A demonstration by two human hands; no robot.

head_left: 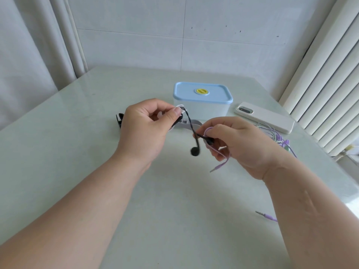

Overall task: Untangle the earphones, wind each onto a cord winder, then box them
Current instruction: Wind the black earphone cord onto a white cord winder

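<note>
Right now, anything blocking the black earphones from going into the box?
Yes: the blue lid sits closed on the box. The black earphones hang between the left hand and right hand, whose grip also holds a purple cord.

Home room, glossy pale table (pixel 77 133), tiled wall (pixel 213 35), curtain (pixel 29 55), radiator (pixel 330 84)

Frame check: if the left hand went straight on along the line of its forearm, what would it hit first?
Probably the lidded box, standing just beyond the left hand and the white cord winder it pinches. With one view, depth is uncertain.
</note>
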